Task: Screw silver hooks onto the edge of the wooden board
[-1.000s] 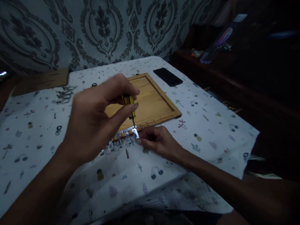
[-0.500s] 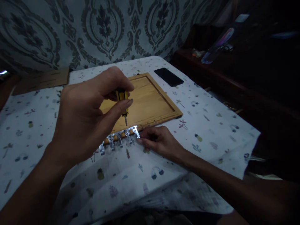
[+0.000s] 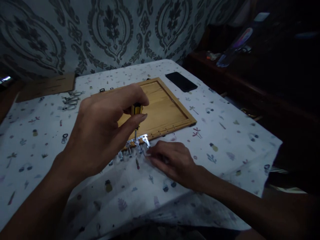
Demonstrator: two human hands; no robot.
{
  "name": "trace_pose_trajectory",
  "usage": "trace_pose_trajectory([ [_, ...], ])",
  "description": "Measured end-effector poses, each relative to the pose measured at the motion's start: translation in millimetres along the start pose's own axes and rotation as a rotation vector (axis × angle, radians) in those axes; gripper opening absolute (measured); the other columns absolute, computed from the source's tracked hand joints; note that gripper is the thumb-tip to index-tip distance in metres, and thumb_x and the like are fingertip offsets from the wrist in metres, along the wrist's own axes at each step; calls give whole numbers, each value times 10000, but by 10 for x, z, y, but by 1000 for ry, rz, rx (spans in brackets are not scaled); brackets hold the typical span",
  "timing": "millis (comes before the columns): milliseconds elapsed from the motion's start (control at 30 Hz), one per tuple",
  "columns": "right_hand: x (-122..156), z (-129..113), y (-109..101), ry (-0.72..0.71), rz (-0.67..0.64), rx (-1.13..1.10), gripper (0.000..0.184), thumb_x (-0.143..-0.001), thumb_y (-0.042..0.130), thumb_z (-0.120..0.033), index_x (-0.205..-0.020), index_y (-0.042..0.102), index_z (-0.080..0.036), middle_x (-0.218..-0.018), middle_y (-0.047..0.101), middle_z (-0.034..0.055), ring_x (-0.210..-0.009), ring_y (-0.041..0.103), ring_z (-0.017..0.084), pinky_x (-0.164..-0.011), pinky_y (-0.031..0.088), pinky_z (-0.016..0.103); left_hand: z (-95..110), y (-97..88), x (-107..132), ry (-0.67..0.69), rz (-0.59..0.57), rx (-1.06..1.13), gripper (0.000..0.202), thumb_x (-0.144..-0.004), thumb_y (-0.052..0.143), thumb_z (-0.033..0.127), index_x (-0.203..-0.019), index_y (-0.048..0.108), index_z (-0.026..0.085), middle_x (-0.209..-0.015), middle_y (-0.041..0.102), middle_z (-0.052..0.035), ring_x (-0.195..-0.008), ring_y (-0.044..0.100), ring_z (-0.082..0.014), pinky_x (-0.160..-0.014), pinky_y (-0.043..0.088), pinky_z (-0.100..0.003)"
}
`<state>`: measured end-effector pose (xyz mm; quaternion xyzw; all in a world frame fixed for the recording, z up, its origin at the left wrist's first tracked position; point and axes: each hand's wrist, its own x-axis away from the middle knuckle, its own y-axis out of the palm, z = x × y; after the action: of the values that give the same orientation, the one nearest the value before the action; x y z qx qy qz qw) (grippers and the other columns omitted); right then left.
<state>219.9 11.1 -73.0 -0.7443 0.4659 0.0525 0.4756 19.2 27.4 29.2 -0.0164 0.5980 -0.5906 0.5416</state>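
Observation:
My left hand [image 3: 100,130] pinches a small screwdriver [image 3: 137,110] with a yellow-and-black handle, held upright. Its thin shaft points down, and the tip meets a silvery metal clip [image 3: 138,145] on the near edge of a wooden panel [image 3: 160,106]. Several such clips line that edge, their arms sticking out toward me; my left hand partly hides the row. At the rightmost metal clip [image 3: 146,140], the closed fingertips of my right hand [image 3: 175,161] touch its free end. Small holes run along the panel edge to the right.
A patterned white cloth [image 3: 200,146] covers the table. A black phone [image 3: 181,81] lies behind the panel at right. Several loose metal pieces [image 3: 71,100] and a brown cardboard sheet [image 3: 47,87] lie at left. A plastic bottle [image 3: 235,46] is on the dark furniture at right.
My left hand has moved slightly right and down, bringing the screwdriver tip from above the clips onto one. My right hand has slid a little toward me. Loose metal pieces at left are now uncovered.

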Motion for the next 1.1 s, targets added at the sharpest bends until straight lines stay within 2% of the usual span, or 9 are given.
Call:
trace_pose_trajectory([
  [67,11,-71,33,-82,-53,81,155,-953,526,-204,-874,633,-125,-746,660,47,-631,613,126,-581,458,235,2,2,-3,3,-2,5,165,-844,644,176,-991,637,249,-855,686,26,-693,610,-143,-597,448,-273],
  [133,23,-127,81,-100,-83,165,154,-959,512,-196,-909,638,-125,-807,669,58,-660,630,136,-591,470,244,4,1,-7,-14,-13,3,166,-841,641,171,-979,633,262,-849,684,33,-700,617,-149,-609,448,-276],
  [267,52,-178,169,-63,-68,271,152,-961,491,-182,-958,638,-145,-852,661,54,-667,638,130,-579,474,236,3,-8,-10,-52,-17,21,156,-843,644,179,-963,628,277,-868,681,41,-753,637,-160,-643,453,-275],
  [400,78,-173,199,-33,-54,338,158,-947,498,-177,-985,651,-161,-864,653,61,-630,623,133,-522,456,238,-2,-3,-8,-61,-20,11,153,-840,657,181,-965,627,264,-860,681,42,-724,633,-149,-639,456,-272],
  [667,87,-128,236,-26,-88,272,158,-940,513,-147,-979,666,-144,-994,695,89,-695,671,147,-561,524,261,-17,17,13,-70,-24,49,148,-854,641,198,-984,615,264,-912,694,22,-801,660,-172,-691,502,-310],
  [1100,75,-114,241,-61,-16,219,171,-950,495,-133,-930,663,-113,-936,699,103,-762,700,167,-617,561,267,-16,26,7,-74,-28,3,117,-861,644,228,-968,618,268,-900,708,32,-769,672,-166,-631,485,-283],
])
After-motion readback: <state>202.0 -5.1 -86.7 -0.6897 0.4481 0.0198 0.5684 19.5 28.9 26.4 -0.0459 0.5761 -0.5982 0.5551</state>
